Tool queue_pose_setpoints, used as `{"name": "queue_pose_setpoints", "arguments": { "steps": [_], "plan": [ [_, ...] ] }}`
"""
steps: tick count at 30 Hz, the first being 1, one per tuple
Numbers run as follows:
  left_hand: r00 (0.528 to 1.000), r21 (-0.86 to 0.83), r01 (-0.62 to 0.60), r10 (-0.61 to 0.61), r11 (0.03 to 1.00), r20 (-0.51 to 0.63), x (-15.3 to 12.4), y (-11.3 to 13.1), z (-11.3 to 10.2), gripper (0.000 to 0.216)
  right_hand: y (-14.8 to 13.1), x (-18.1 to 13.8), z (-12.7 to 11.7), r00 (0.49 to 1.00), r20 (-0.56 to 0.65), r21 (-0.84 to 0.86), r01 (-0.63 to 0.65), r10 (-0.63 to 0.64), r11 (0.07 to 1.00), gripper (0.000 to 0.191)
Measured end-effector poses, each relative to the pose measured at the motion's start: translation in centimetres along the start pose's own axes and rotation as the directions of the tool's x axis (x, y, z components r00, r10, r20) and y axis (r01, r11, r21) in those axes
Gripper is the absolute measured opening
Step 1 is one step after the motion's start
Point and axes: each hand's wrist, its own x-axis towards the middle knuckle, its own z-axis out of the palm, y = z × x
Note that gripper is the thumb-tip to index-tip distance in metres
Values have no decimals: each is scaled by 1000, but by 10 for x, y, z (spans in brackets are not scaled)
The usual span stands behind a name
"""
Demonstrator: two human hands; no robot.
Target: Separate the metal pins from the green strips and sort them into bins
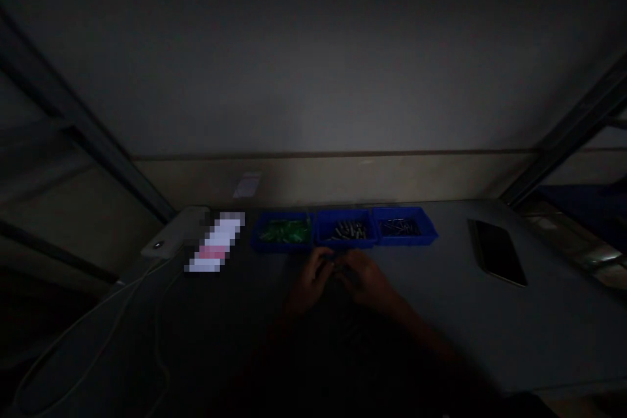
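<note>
Both hands are close together over the table, just in front of the blue bins, in very dim light. My left hand [313, 277] has its thumb and fingers curled together. Beside it, my right hand [360, 274] is bent inward, fingertips close to the left ones. Whatever lies between the fingertips is too small and dark to make out. Behind the hands, the middle blue bin [345, 245] holds short metallic cylinders [350, 230]. The left blue bin [281, 247] contains shiny green pieces [289, 231]. In the right blue bin [427, 235] are thin metal pins or screws [399, 227].
A lit phone [215, 245], pixelated, lies left of the bins next to a white device [169, 235] with cables [117, 304]. At the right a dark phone [499, 253] rests on the grey table [553, 326]. A wall and metal frame posts [98, 124] bound the table.
</note>
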Motion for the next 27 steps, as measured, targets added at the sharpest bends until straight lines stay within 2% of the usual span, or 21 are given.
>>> {"name": "queue_pose_setpoints", "arguments": {
  "steps": [4,7,12,16,20,23,27],
  "plan": [
    [1000,59,12,-12,998,2,-1,6,-2,21,-2,2,2,999,28,40,-41,39,998,10],
    [999,72,21,-19,997,-32,-4,11,-2,22,-1,1,1,995,-7,42,-96,96,995,13],
    [994,185,-112,108,976,34,-8,14,-2,19,1,2,-3,992,-22,33,-122,123,992,24],
    [990,250,-132,141,959,-20,-9,13,1,15,-1,2,-6,991,-29,54,-126,128,991,26],
    [990,204,-105,123,973,-74,-9,11,5,17,-3,-1,-4,987,-57,136,-143,152,980,17],
    [993,152,-66,80,986,-84,-8,10,7,17,-3,-2,-5,988,-94,179,-105,123,978,22],
    [998,143,-9,18,990,-67,-6,11,6,21,-3,1,-8,990,-109,177,-73,94,981,9]
  ]
}}
